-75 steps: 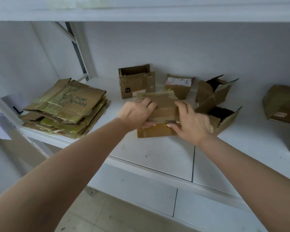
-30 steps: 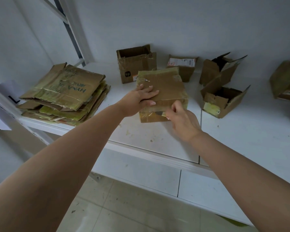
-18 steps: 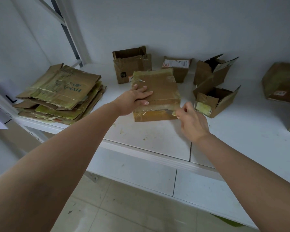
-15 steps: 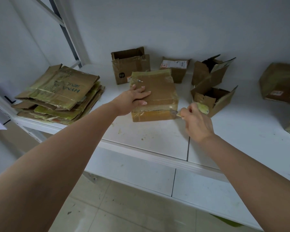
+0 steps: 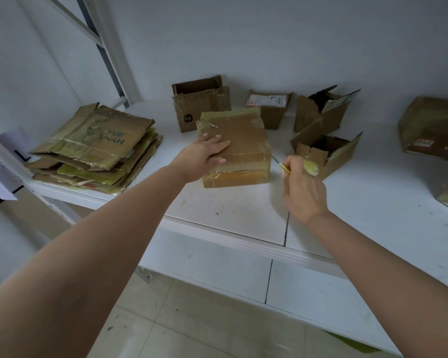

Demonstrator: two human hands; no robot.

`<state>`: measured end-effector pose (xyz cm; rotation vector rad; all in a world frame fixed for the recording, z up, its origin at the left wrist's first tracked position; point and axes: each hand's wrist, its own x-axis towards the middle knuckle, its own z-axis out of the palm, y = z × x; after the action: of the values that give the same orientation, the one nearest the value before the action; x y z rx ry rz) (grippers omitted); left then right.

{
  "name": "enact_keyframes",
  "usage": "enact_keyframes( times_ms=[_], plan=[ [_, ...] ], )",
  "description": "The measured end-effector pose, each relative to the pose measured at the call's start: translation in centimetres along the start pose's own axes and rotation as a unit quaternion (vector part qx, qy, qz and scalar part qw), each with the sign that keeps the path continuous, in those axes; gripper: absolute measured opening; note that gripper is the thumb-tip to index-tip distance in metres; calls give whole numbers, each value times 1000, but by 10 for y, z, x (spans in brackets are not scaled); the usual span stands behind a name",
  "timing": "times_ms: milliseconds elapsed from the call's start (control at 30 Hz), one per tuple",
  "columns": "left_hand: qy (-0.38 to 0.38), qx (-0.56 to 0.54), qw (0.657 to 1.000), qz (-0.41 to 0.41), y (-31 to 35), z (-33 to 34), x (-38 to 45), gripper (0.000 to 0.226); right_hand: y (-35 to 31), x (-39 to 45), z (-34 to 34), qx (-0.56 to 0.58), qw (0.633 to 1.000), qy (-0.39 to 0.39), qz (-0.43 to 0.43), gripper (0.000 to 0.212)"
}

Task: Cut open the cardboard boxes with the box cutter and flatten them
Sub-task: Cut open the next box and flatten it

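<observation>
A taped brown cardboard box [image 5: 243,140] lies flat on the white shelf [image 5: 243,208]. My left hand [image 5: 204,153] rests on its top near the left front corner, fingers straight and pressing down. My right hand [image 5: 300,184] is just right of the box, off its front right corner, fingers curled round a yellow box cutter [image 5: 285,167] whose thin blade points toward the box. The blade is clear of the cardboard. A slit shows along the box's front top edge.
A stack of flattened cardboard [image 5: 96,151] lies at the left. Open boxes [image 5: 199,104] [image 5: 323,109] [image 5: 326,153] and a labelled one [image 5: 269,107] stand behind and right of the taped box. Another box [image 5: 435,127] sits far right. Shelf posts rise at the back left.
My right hand has drawn the cutter rightward along the box's front edge and off its right corner. My left hand stays pressed on the box top.
</observation>
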<state>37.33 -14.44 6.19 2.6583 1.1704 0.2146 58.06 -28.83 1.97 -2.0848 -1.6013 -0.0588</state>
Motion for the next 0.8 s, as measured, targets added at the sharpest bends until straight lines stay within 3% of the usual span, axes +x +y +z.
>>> enact_keyframes(
  times_ms=[133, 233, 367, 467, 600, 800],
  plan=[
    [45, 54, 997, 18, 5, 3, -5, 45, -25, 7, -5, 12, 994, 75, -84, 29],
    [57, 78, 994, 52, 5, 5, -12, 43, -37, 18, -5, -60, 985, 81, -138, 39],
    [81, 54, 993, 65, 4, 8, -17, 43, -38, 27, 3, -133, 978, 43, -155, 58],
    [109, 51, 990, 73, 2, 16, -20, 49, -31, 29, 17, -163, 973, 28, -160, 56],
    [130, 71, 988, 52, 4, 35, -25, 73, -23, 30, 31, -163, 963, 89, -196, 61],
    [183, 92, 978, 32, 8, 48, -21, 75, -25, 29, 44, -154, 959, 151, -184, 57]
  ],
)
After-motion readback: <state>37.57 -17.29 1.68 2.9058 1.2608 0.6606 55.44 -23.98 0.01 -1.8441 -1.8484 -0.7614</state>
